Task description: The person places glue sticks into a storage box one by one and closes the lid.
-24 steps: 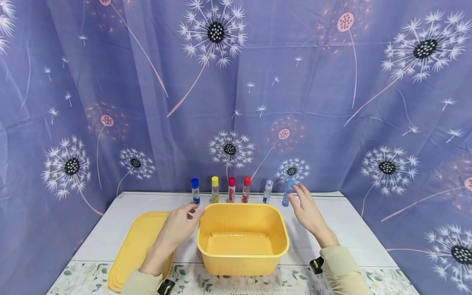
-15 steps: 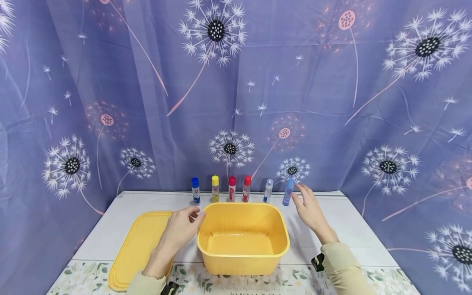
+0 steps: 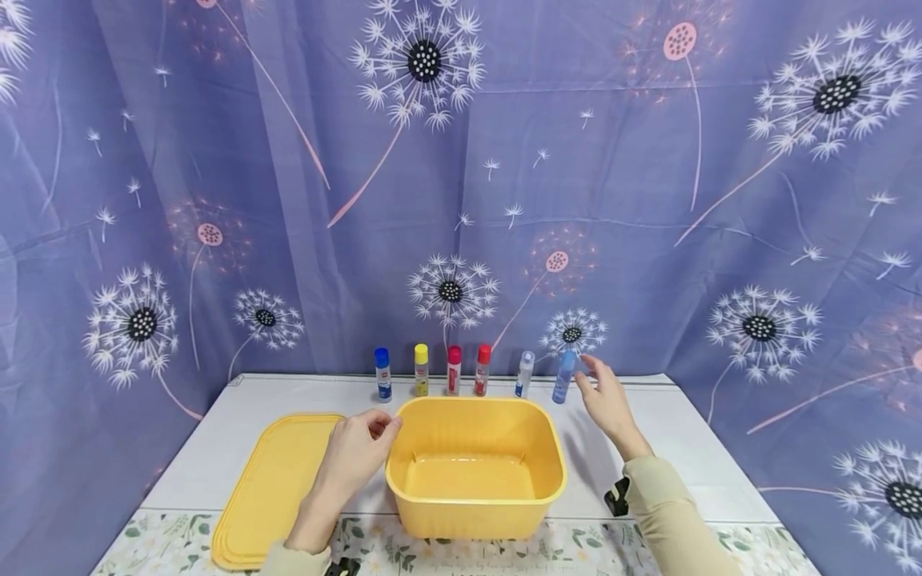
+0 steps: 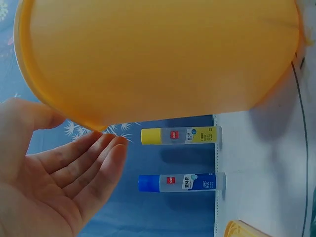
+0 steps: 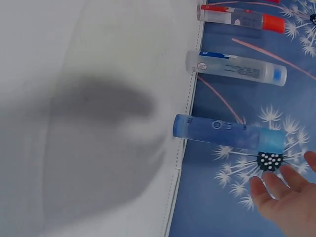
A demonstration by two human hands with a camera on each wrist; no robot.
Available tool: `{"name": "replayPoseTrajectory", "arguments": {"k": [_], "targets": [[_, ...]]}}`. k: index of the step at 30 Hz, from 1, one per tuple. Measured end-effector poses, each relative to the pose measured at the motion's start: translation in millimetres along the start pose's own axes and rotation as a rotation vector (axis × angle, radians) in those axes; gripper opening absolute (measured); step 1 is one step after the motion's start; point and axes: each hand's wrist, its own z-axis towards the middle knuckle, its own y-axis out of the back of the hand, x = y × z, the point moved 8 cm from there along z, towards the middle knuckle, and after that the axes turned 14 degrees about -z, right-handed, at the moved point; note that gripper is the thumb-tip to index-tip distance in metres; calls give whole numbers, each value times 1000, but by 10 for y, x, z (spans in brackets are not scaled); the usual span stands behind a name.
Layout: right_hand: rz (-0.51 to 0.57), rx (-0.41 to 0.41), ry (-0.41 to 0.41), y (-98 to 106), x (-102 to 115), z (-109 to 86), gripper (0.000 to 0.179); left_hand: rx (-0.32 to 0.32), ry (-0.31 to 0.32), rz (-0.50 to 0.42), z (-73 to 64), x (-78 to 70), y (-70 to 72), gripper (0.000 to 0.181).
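Observation:
My left hand (image 3: 356,448) is at the left rim of a yellow plastic box (image 3: 471,516), its thumb and loosely bent fingertips right at the rim corner in the left wrist view. My right hand (image 3: 605,404) is beside a translucent blue glue bottle (image 5: 222,132), fingers relaxed and holding nothing; a small gap shows between fingertips and cap in the right wrist view. That bottle stands upright at the right end of a row. Leftward along it are a clear bottle (image 3: 524,374), two red-capped bottles, a yellow-capped liquid glue bottle (image 4: 182,135) and a blue-capped one (image 4: 181,182).
A yellow lid (image 3: 270,488) lies flat left of the box, partly under the left forearm. The bottles stand along the back of the white table (image 3: 691,456), before a purple dandelion curtain (image 3: 374,264). A floral cloth (image 3: 374,552) covers the front edge.
My right hand has drawn slightly right, away from the blue glue bottle's cap. My left hand has shifted a little right, closer against the box rim. Box, lid and bottles stay in place.

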Motion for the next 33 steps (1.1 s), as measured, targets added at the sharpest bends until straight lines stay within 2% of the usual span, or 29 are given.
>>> {"name": "replayPoseTrajectory", "arguments": {"k": [10, 18, 24, 33], "targets": [[72, 27, -85, -151, -234, 214, 50, -4, 6, -15, -20, 41, -32, 11], [74, 97, -131, -265, -356, 326, 62, -32, -15, -6, -14, 48, -32, 9], [102, 138, -143, -330, -463, 385, 66, -35, -20, 0, -20, 50, -57, 9], [133, 168, -118, -364, -438, 483, 63, -56, -31, 4, -22, 59, -46, 8]]}}
